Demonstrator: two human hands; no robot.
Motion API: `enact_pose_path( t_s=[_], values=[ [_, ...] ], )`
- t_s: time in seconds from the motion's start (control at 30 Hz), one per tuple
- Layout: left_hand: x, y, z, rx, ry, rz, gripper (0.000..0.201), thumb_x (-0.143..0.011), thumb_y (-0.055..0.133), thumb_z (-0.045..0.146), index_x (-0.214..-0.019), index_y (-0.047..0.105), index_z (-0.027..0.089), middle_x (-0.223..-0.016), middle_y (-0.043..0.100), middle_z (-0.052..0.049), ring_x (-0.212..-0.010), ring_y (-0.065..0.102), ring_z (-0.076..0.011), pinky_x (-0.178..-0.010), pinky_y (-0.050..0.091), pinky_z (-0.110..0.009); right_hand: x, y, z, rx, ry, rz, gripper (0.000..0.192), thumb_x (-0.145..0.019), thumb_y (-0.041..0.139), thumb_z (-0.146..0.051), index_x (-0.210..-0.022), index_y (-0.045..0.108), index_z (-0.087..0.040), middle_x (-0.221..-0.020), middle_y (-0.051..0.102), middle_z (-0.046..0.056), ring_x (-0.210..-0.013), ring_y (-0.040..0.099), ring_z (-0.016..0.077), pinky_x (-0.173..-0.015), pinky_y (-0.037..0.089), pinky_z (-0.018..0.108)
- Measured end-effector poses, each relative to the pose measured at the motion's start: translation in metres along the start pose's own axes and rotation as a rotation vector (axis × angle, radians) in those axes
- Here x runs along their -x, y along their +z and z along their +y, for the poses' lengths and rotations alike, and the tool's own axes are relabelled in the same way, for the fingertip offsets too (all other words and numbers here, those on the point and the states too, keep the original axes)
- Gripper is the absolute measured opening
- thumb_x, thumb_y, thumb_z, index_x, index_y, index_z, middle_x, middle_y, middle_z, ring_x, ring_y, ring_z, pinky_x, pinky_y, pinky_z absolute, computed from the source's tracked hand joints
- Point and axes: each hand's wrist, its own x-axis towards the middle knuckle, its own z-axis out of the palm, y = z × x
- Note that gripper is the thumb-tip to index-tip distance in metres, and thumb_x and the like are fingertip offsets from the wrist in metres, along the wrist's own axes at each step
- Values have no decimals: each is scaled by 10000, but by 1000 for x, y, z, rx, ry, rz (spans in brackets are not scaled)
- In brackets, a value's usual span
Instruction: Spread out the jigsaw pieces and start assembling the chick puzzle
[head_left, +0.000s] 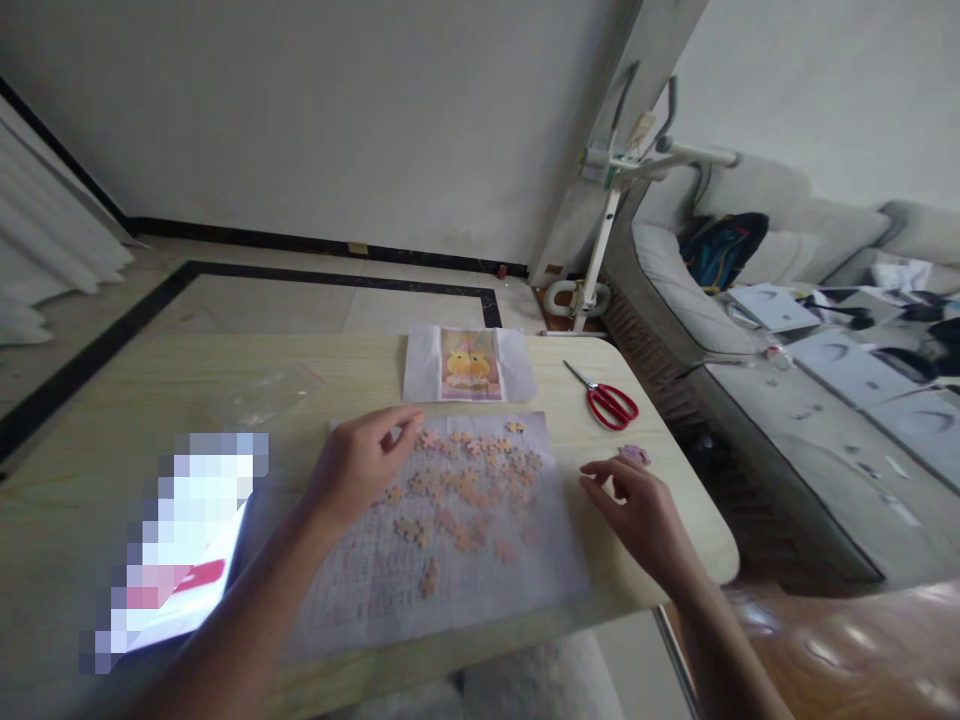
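Pieces of a puzzle lie loose across the middle of the sheet on the table, between your two hands. Your left hand hangs at their upper left, thumb and forefinger drawn together; you cannot tell whether anything is pinched there. Your right hand is loosely curled by the sheet's right edge, thumb and fingers slightly parted, a purplish clump just beside it. Beyond the sheet sits the printed picture, with red-handled scissors to its right.
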Motion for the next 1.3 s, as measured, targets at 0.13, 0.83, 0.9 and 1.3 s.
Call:
enact_pose_path(
  t_s=[0.13,0.83,0.9,1.3],
  values=[
    [0,0,-1,10,0,-8,223,-871,581,297,-1024,723,218,-904,752,-26,-656,656,-149,-631,496,-253,-11,23,-29,-37,-40,-72,170,-880,566,-305,-927,703,-216,-845,641,62,-724,584,195,-655,448,315],
    [-1,0,0,20,-12,6,224,-886,566,284,-1035,718,213,-908,750,-30,-658,650,-135,-647,492,-248,-21,48,-73,-124,-212,-229,142,-886,571,-208,-948,698,-219,-880,621,49,-779,591,178,-693,459,294],
    [-2,0,-2,21,-16,15,220,-882,572,280,-1037,714,216,-897,749,-24,-630,635,-127,-635,489,-245,-18,45,-75,-136,-225,-247,153,-890,563,-188,-960,695,-222,-885,619,43,-781,591,171,-699,461,288],
    [-5,-5,1,28,-38,120,229,-873,591,276,-1064,699,209,-866,743,-20,-584,600,-110,-616,478,-249,41,24,-41,-52,-105,-227,222,-927,558,-360,-1056,692,-237,-903,598,57,-810,608,187,-731,493,311]
  ],
)
